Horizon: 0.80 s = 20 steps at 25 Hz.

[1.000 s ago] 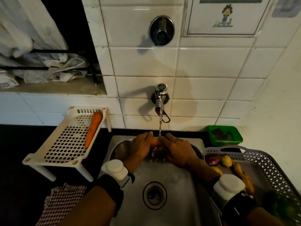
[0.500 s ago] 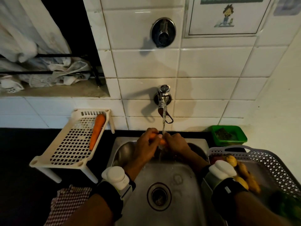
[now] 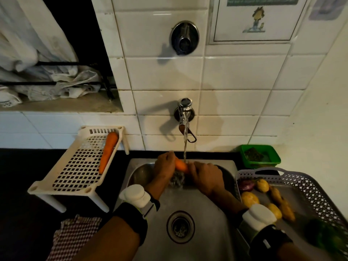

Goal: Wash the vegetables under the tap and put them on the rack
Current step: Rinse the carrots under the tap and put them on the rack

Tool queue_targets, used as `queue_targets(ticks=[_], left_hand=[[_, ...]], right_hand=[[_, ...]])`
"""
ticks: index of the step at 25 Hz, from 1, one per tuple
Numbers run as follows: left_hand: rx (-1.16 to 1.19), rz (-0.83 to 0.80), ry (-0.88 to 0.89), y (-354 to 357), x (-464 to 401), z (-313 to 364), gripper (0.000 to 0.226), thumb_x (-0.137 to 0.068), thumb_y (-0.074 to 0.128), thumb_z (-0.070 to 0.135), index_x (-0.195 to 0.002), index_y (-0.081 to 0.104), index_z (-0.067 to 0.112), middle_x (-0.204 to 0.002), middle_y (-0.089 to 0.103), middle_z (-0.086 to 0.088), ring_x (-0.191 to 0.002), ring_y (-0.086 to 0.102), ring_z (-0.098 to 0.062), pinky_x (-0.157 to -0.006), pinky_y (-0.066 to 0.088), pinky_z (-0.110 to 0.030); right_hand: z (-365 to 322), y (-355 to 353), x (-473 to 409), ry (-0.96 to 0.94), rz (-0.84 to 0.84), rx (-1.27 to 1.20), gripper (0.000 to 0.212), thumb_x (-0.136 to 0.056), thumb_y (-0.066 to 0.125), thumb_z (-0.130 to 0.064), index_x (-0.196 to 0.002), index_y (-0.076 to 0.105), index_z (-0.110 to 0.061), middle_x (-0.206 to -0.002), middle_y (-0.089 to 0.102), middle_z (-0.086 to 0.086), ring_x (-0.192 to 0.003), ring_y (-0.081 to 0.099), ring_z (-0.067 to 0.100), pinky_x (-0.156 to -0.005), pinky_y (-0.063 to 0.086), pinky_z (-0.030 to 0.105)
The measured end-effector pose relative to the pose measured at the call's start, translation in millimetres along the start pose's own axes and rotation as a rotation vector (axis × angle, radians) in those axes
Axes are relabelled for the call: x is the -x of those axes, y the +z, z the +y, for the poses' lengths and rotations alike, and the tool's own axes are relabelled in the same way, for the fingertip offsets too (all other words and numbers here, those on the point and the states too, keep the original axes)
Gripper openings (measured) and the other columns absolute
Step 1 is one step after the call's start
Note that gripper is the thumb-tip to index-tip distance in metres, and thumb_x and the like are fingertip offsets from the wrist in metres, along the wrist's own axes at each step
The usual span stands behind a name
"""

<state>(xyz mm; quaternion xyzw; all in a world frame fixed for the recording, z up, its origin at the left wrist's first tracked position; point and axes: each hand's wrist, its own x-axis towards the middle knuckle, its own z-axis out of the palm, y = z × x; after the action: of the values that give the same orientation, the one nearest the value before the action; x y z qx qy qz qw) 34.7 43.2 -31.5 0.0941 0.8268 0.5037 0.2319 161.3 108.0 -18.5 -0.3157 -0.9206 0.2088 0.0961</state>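
Observation:
Water runs from the wall tap [image 3: 185, 117] down onto an orange carrot [image 3: 181, 165] over the steel sink [image 3: 207, 223]. My left hand [image 3: 165, 164] grips the carrot's left end and my right hand [image 3: 206, 177] holds its right end, which is hidden under the fingers. A second carrot [image 3: 108, 151] lies along the right side of the white perforated rack [image 3: 75, 172] on the dark counter at the left.
A grey basket [image 3: 316, 193] right of the sink holds a purple onion, several yellow potatoes and something green. A green tub [image 3: 260, 156] with a scrubber stands behind it. A checked cloth [image 3: 73, 234] lies at the front left. The drain [image 3: 180, 227] is in mid-sink.
Both hands keep hold of the carrot under the stream and have shifted along it; more of its orange middle now shows between them. The view shifted slightly.

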Motion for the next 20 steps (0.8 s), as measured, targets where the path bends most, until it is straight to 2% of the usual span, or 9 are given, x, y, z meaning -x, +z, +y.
queue_targets(ticks=[2,5,8,10,11,13,15,17,20], left_hand=[[-0.109,-0.122,0.121,-10,3,-6,0.035,-0.096,0.043,0.047,-0.1,0.059,0.016,-0.096,0.061,-0.006,-0.079,0.058,-0.018,-0.067,0.048,-0.029],[-0.208,-0.242,0.33,-28,14,-12,0.02,-0.095,0.047,0.045,-0.097,0.054,0.027,-0.085,0.056,0.004,-0.068,0.056,-0.011,-0.048,0.044,-0.017],[-0.319,-0.069,0.464,-31,18,-16,0.021,-0.097,0.046,0.041,-0.089,0.057,0.025,-0.084,0.057,0.005,-0.072,0.055,-0.009,-0.058,0.044,-0.018],[-0.256,0.123,0.293,-24,20,-10,0.032,-0.099,0.041,0.04,-0.089,0.061,0.016,-0.082,0.06,-0.002,-0.071,0.056,-0.014,-0.065,0.049,-0.027],[-0.13,0.121,0.127,-20,20,-8,0.035,-0.099,0.042,0.04,-0.092,0.061,0.011,-0.08,0.059,-0.005,-0.069,0.056,-0.016,-0.065,0.049,-0.03],[0.191,-0.09,-0.1,-16,28,-8,0.035,-0.092,0.054,0.043,-0.08,0.057,0.011,-0.066,0.051,-0.003,-0.056,0.047,-0.013,-0.056,0.043,-0.025],[0.314,-0.277,-0.182,-14,35,-14,0.041,-0.082,0.061,0.055,-0.066,0.05,0.019,-0.051,0.042,0.004,-0.041,0.034,-0.008,-0.041,0.03,-0.018],[0.299,-0.288,-0.282,-9,40,-24,0.051,-0.085,0.051,0.064,-0.058,0.05,0.02,-0.046,0.041,0.004,-0.035,0.03,-0.009,-0.037,0.023,-0.016],[0.314,-0.29,-0.316,-5,51,-33,0.059,-0.089,0.042,0.065,-0.051,0.049,0.02,-0.045,0.041,0.002,-0.033,0.029,-0.01,-0.035,0.022,-0.015]], right_hand=[[1,0,-11,0.164,-0.048,-0.05,0.046,-0.097,0.034,-0.053,-0.104,0.065,-0.021,-0.09,0.067,0.003,-0.073,0.059,0.013,-0.067,0.044,0.025],[-2,4,-28,0.214,-0.257,-0.319,0.039,-0.093,0.052,-0.041,-0.114,0.062,-0.01,-0.091,0.068,0.008,-0.075,0.064,0.018,-0.072,0.053,0.032],[-14,7,-27,0.413,-0.145,-0.863,0.03,-0.089,0.062,-0.035,-0.085,0.067,-0.006,-0.074,0.068,0.012,-0.057,0.062,0.017,-0.057,0.052,0.029],[-19,8,-28,0.384,0.057,-0.915,0.027,-0.088,0.064,-0.032,-0.075,0.065,-0.009,-0.07,0.066,0.01,-0.058,0.061,0.016,-0.054,0.05,0.025],[-22,8,-28,0.339,0.14,-0.943,0.022,-0.089,0.064,-0.028,-0.076,0.065,-0.01,-0.072,0.065,0.007,-0.063,0.062,0.015,-0.057,0.05,0.023],[-32,6,-24,0.253,0.2,-1.077,0.005,-0.09,0.062,-0.017,-0.092,0.064,-0.013,-0.086,0.065,0.004,-0.079,0.063,0.015,-0.063,0.05,0.021],[-35,8,-19,0.196,0.164,-1.193,0.02,-0.091,0.059,-0.013,-0.11,0.058,-0.018,-0.099,0.065,0.003,-0.091,0.064,0.016,-0.069,0.052,0.024],[-34,11,-17,0.168,0.155,-1.192,0.017,-0.093,0.056,-0.015,-0.109,0.059,-0.02,-0.098,0.065,0.001,-0.093,0.063,0.015,-0.076,0.052,0.027],[-35,14,-19,0.129,0.2,-1.129,0.009,-0.094,0.055,-0.02,-0.093,0.064,-0.02,-0.085,0.067,0.001,-0.081,0.065,0.011,-0.075,0.055,0.029]])
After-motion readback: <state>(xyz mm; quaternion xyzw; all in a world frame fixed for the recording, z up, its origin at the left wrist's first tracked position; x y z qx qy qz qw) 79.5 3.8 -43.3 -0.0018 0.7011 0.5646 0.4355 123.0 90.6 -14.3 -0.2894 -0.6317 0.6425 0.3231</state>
